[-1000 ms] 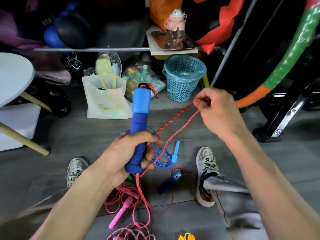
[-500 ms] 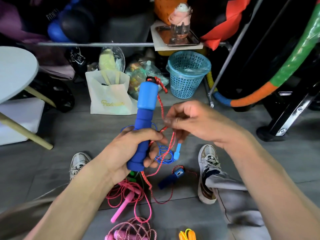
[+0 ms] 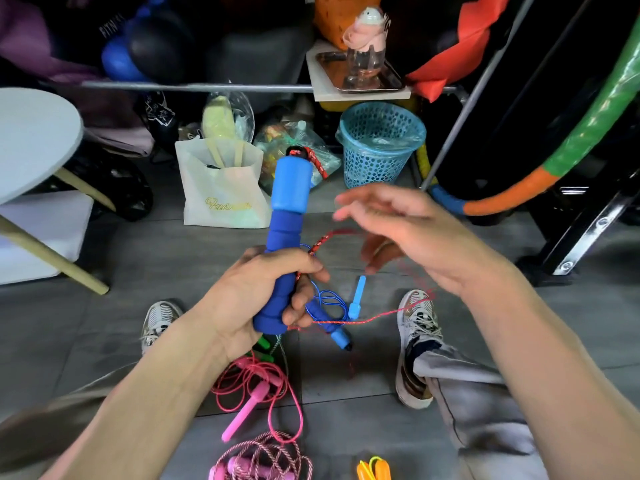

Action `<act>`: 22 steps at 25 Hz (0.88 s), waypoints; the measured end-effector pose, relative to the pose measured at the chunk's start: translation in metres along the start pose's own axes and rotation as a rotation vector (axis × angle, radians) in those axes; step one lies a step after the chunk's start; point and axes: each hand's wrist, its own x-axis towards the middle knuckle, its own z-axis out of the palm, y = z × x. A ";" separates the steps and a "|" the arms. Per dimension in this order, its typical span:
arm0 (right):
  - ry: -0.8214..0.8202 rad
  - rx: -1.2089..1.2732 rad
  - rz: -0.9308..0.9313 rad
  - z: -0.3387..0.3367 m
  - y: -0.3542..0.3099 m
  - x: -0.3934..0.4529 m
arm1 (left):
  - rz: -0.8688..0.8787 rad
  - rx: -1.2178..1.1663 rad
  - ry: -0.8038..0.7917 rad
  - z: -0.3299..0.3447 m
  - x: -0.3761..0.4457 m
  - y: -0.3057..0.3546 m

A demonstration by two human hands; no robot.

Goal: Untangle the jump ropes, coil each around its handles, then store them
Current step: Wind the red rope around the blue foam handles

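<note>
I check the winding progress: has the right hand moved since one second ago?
Yes. The right hand moved down from the blue basket toward the blue handle.

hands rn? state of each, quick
Left hand: grips the blue handle.
Right hand: fingers spread, motion-blurred; whether it holds the red rope cannot be told.

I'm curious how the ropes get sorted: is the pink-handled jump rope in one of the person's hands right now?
No, the pink-handled jump rope lies loose on the floor below the left hand, which grips the blue handle instead.
</note>
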 end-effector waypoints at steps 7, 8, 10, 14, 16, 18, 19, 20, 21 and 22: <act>-0.098 -0.361 -0.117 0.008 0.002 0.004 | -0.012 0.032 0.006 0.005 0.001 -0.002; 0.037 -0.485 -0.168 0.002 0.003 0.007 | -0.016 0.047 0.015 0.004 0.003 -0.003; 0.341 -0.621 -0.235 -0.016 0.007 0.010 | -0.018 0.071 0.023 0.002 0.005 -0.005; 0.803 -0.766 -0.235 -0.054 0.010 0.010 | -0.008 0.071 0.009 0.002 0.004 -0.004; 0.671 -0.683 -0.207 -0.047 0.008 0.009 | 0.002 0.061 0.014 0.002 0.002 -0.004; 0.236 -0.254 -0.072 -0.020 0.001 0.003 | 0.021 0.058 0.025 0.001 0.003 -0.004; -0.011 -0.063 0.014 -0.006 -0.004 -0.001 | 0.028 0.055 0.030 0.000 0.004 -0.004; -0.224 0.024 0.060 0.005 -0.007 -0.004 | 0.032 0.053 0.032 -0.001 0.004 -0.004; -0.364 -0.004 0.059 0.012 -0.008 -0.006 | 0.031 0.051 0.030 -0.001 0.004 -0.003; -0.408 -0.084 0.025 0.014 -0.007 -0.006 | 0.030 0.051 0.023 -0.001 0.004 -0.004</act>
